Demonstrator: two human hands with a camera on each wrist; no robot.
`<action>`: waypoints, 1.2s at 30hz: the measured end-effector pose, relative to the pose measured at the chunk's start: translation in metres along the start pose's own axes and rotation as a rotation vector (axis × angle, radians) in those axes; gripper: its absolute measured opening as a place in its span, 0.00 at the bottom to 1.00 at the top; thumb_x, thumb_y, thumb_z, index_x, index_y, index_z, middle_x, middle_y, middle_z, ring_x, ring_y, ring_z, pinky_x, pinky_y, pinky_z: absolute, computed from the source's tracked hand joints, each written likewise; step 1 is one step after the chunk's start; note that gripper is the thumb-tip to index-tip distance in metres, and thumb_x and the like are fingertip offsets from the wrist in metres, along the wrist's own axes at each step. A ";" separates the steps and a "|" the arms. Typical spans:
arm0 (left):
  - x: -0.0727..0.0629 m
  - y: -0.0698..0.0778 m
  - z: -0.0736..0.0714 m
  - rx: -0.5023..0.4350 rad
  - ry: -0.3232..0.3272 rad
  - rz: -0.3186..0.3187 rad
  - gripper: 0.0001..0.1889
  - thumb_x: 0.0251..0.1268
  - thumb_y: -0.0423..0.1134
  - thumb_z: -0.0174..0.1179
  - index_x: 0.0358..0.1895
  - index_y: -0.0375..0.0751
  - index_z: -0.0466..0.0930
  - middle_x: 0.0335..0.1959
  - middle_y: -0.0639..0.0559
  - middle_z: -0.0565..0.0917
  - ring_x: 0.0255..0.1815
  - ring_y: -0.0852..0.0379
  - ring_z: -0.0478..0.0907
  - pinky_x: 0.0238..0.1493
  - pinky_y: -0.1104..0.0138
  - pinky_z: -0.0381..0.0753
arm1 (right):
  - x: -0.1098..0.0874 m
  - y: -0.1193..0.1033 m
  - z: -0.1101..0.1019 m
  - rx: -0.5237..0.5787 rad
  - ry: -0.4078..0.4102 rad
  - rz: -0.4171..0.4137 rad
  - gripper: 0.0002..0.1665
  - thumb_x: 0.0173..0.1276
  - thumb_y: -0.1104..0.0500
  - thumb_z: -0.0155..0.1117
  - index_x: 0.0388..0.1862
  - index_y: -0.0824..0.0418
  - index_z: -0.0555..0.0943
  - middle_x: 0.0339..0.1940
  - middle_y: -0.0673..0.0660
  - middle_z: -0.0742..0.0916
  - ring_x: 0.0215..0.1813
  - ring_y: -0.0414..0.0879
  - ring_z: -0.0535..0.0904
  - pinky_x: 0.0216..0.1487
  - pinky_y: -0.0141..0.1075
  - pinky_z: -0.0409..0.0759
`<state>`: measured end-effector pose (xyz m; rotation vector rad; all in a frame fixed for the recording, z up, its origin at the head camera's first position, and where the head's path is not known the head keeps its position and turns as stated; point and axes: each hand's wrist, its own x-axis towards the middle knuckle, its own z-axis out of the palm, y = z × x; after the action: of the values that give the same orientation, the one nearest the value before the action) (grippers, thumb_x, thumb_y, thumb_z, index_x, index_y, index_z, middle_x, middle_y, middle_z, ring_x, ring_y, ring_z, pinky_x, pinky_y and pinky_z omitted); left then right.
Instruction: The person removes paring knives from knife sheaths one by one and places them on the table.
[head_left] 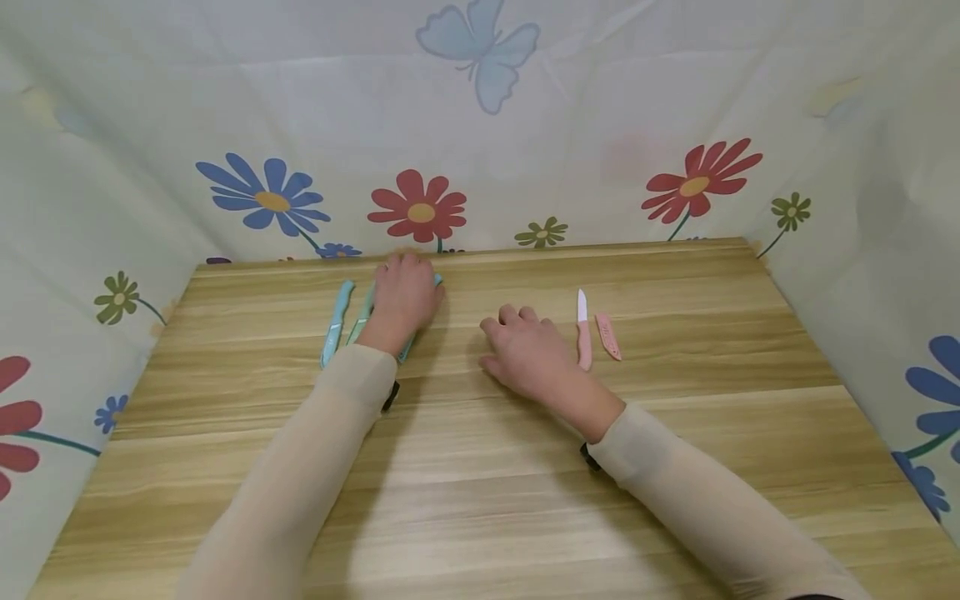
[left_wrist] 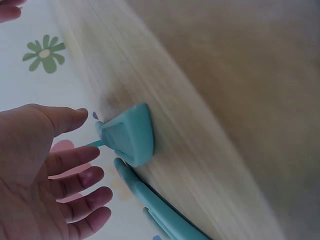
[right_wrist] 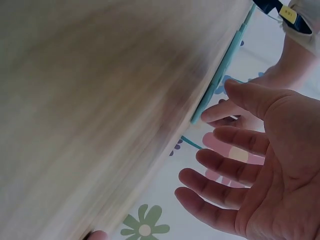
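My left hand [head_left: 407,292] is over the rightmost of three sheathed knives, a teal knife [head_left: 406,349] that it mostly covers. In the left wrist view, the fingers of that hand are loosely extended beside a teal piece [left_wrist: 140,134], gripping nothing. Left of it lie a light green knife [head_left: 362,321] and a light blue knife [head_left: 337,323]. My right hand [head_left: 531,354] hovers with spread, relaxed fingers and holds nothing. Just to its right lies a pink paring knife [head_left: 583,333], its pale blade bare, next to a pink blade sheath [head_left: 608,337].
Everything lies on a wood-grain table [head_left: 465,500]. A white curtain [head_left: 585,108] printed with flowers and a butterfly surrounds its back and sides. Dark bands show at both wrists.
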<state>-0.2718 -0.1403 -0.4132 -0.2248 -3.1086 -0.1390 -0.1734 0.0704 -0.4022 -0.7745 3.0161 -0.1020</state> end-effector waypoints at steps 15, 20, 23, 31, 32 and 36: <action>0.017 0.001 0.005 0.014 -0.056 -0.025 0.17 0.80 0.44 0.55 0.43 0.34 0.86 0.57 0.35 0.83 0.61 0.34 0.76 0.62 0.40 0.74 | 0.003 -0.010 -0.002 -0.003 -0.018 -0.001 0.29 0.76 0.40 0.68 0.67 0.54 0.81 0.51 0.55 0.81 0.52 0.55 0.78 0.45 0.50 0.82; 0.020 0.002 0.006 0.009 -0.060 -0.030 0.16 0.81 0.43 0.53 0.39 0.36 0.85 0.48 0.37 0.86 0.51 0.35 0.82 0.57 0.40 0.78 | 0.004 -0.011 -0.004 -0.006 -0.018 0.000 0.30 0.76 0.40 0.68 0.69 0.54 0.81 0.53 0.55 0.82 0.53 0.55 0.78 0.46 0.50 0.82; 0.020 0.003 0.005 -0.003 -0.076 -0.045 0.15 0.81 0.42 0.53 0.41 0.35 0.85 0.48 0.36 0.86 0.51 0.34 0.83 0.57 0.40 0.78 | 0.004 -0.012 -0.005 -0.002 -0.024 0.001 0.31 0.76 0.40 0.68 0.69 0.54 0.80 0.53 0.55 0.82 0.54 0.55 0.78 0.47 0.51 0.82; 0.018 0.007 0.000 -0.069 -0.105 -0.127 0.12 0.76 0.37 0.53 0.41 0.33 0.84 0.48 0.36 0.86 0.47 0.37 0.85 0.53 0.42 0.83 | 0.009 -0.014 -0.006 0.009 -0.051 0.025 0.31 0.76 0.38 0.67 0.68 0.55 0.81 0.55 0.56 0.83 0.55 0.55 0.79 0.49 0.50 0.83; 0.018 0.007 0.000 -0.082 -0.108 -0.136 0.12 0.75 0.37 0.52 0.40 0.34 0.83 0.48 0.36 0.86 0.46 0.38 0.85 0.52 0.42 0.83 | 0.010 -0.015 -0.006 0.011 -0.056 0.027 0.31 0.76 0.38 0.67 0.67 0.55 0.81 0.56 0.56 0.83 0.56 0.55 0.79 0.50 0.51 0.84; 0.015 0.009 -0.002 -0.136 -0.136 -0.172 0.11 0.74 0.34 0.51 0.38 0.34 0.83 0.45 0.38 0.85 0.42 0.41 0.83 0.49 0.44 0.84 | 0.014 -0.018 -0.006 0.040 -0.076 0.025 0.31 0.76 0.37 0.66 0.65 0.56 0.82 0.58 0.57 0.84 0.58 0.56 0.80 0.53 0.52 0.85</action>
<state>-0.2858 -0.1292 -0.4100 0.0333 -3.2531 -0.3541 -0.1778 0.0484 -0.3952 -0.7194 2.9418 -0.1285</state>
